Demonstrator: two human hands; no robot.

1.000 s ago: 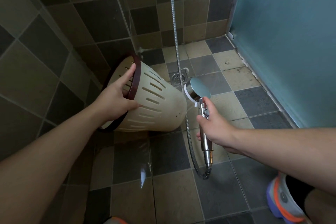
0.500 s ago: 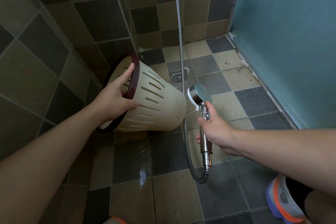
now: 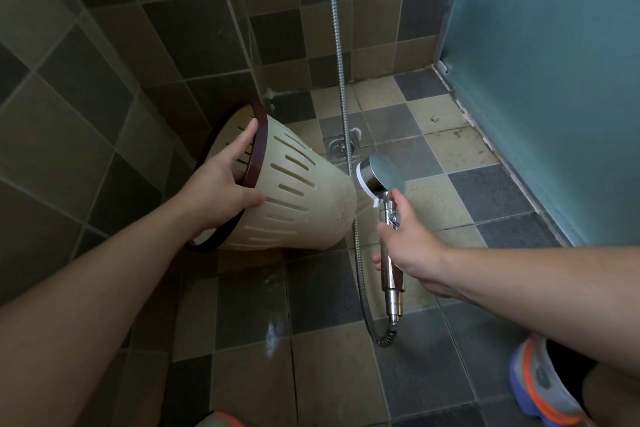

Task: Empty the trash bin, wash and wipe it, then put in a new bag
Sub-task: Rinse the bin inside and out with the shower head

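A cream slotted trash bin (image 3: 304, 198) with a dark brown rim lies tipped on its side against the tiled wall, its opening turned left and its base toward the shower head. My left hand (image 3: 221, 187) grips the rim, thumb outside and fingers over the edge. My right hand (image 3: 412, 246) is closed on the chrome handle of a hand shower (image 3: 381, 173), whose round head sits right beside the bin's base. Faint spray shows between the head and the bin.
The metal shower hose (image 3: 341, 80) hangs down from above and loops under the handle. A floor drain (image 3: 341, 147) lies behind the bin. A blue frosted panel (image 3: 554, 62) closes the right side. The tiled floor is wet. My shoe (image 3: 540, 385) is at the lower right.
The shower head has shifted slightly right and down, still beside the bin's base. The bin and my left hand have stayed almost still.
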